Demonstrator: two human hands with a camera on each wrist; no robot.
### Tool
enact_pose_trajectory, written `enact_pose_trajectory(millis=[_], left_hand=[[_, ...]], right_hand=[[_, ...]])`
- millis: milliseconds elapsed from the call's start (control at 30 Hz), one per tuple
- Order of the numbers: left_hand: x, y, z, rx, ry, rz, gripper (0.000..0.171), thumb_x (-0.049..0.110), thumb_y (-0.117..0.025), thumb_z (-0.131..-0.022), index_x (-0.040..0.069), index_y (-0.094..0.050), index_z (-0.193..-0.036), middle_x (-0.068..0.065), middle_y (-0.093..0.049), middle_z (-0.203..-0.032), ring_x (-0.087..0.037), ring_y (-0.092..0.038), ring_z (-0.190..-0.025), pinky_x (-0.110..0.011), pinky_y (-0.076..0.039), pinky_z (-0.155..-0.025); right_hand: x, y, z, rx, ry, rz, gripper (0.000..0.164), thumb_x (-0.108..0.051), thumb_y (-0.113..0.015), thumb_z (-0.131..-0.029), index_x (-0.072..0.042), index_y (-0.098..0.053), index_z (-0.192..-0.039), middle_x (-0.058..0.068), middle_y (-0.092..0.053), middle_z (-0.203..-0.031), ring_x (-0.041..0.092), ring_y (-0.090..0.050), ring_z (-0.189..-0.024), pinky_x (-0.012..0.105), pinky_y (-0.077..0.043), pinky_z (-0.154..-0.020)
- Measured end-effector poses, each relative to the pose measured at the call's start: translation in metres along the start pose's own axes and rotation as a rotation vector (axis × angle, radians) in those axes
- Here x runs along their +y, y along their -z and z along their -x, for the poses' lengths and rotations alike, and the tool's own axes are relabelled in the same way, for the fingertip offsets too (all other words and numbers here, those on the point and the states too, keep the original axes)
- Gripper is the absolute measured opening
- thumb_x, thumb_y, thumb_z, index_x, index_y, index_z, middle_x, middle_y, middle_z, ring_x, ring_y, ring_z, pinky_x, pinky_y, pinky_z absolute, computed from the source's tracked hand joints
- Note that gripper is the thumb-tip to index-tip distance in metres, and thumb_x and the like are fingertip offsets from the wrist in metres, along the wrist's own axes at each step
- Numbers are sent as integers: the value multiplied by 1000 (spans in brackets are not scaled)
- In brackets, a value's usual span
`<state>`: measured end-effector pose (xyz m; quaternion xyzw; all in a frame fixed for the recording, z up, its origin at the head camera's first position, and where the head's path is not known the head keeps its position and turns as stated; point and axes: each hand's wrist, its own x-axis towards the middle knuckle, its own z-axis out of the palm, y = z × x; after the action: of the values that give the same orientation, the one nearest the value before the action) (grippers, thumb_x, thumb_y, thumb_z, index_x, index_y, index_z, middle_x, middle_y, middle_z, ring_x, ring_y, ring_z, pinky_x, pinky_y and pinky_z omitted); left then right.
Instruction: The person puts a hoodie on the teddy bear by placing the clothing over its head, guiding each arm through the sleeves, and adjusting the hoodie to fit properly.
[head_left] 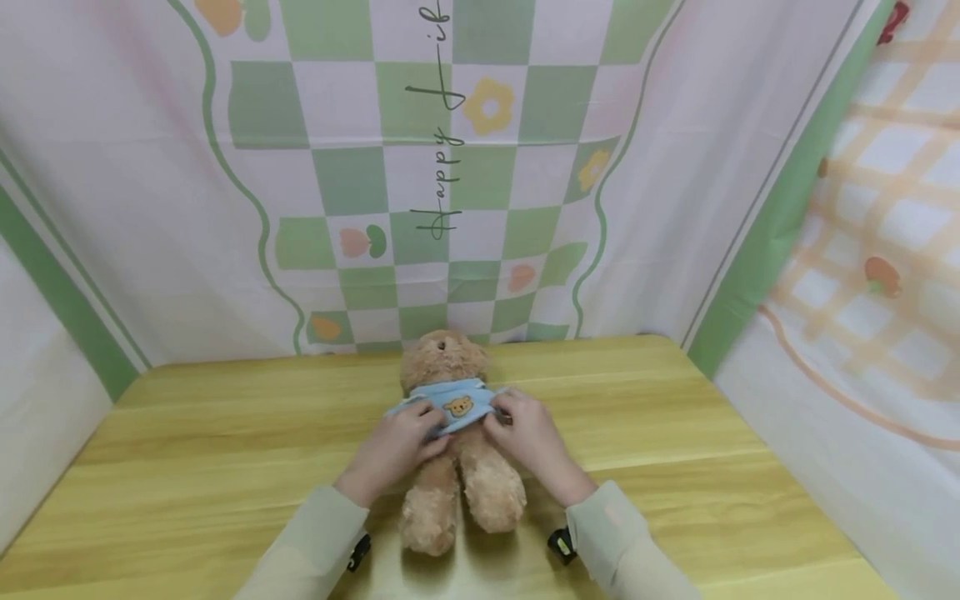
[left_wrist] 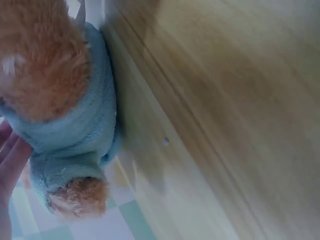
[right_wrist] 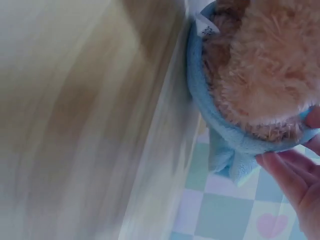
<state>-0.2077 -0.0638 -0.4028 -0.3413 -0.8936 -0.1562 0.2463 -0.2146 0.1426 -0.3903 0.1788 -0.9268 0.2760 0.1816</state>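
- A teddy bear [head_left: 457, 442] lies on its back in the middle of the wooden table [head_left: 675, 433]. Its head points to the far side and its legs point to the near side.
- The bear is light brown and fuzzy. It wears a little blue shirt [head_left: 454, 402] with a small bear face on the front.
- The left hand [head_left: 397, 446] is on the left side of the bear's tummy. Its fingers are curled and pinch the bottom edge of the blue shirt.
- The right hand [head_left: 528, 440] is on the right side of the bear's tummy. Its fingers are curled too and pinch the bottom edge of the shirt on that side.
- The two hands are close together, with the bear's middle between them.
- The left wrist view shows the blue shirt [left_wrist: 75, 135] around the fuzzy body, with fingers [left_wrist: 11, 160] touching it at the left edge. It is a bit blurry.
- The right wrist view shows the shirt's edge [right_wrist: 225, 145] around the brown fur, with fingertips [right_wrist: 290, 170] touching the blue cloth at the right.
- Both arms have pale green sleeves [head_left: 322, 542], and a black band [head_left: 561, 546] sits at the right wrist.
- A cloth with green and white squares [head_left: 450, 167] and flowers hangs behind the far edge of the table. Another cloth with orange lines [head_left: 885, 250] hangs on the right.
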Motion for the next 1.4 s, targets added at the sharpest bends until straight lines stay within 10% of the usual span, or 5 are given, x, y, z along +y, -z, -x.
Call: enact_pose_trajectory(millis=[400,800,1067,1400], left_hand=[[5,-4,-5,-94,42,-114,61,48,-67,-82,31,-50,-139,-14,-58,-123,-22,-66,-89,-34,-56,-65],[8,-7,-6,-87,20,-116,53,44,-67,-84,24,-58,-132,-16,-54,-128,-26,-67,-96,-37,-58,-68],[7,-9,-7,-94,-89,-130,43,40,-68,-86,16,-61,-122,-8,-51,-141,-27,-51,-128,-43,-47,-102],[8,-9,-10,-180,-141,-96,59,36,-67,-88,11,-46,-137,-4,-56,-136,-20,-48,-132,-41,-37,-112]], right_hand=[[1,1,4,-40,-141,-211,17,3,-58,-81,-6,-62,-95,7,-62,-91,18,-61,-86,32,-54,-76],[2,0,7,-99,-165,-355,26,6,-61,-77,-4,-61,-101,12,-57,-105,25,-57,-97,43,-50,-86],[12,9,5,-212,-61,-367,16,3,-59,-82,-2,-69,-95,13,-69,-95,21,-64,-87,33,-56,-78],[36,5,-16,-187,-472,-374,37,-22,-48,-99,1,-58,-126,21,-60,-127,36,-59,-112,42,-53,-87]])
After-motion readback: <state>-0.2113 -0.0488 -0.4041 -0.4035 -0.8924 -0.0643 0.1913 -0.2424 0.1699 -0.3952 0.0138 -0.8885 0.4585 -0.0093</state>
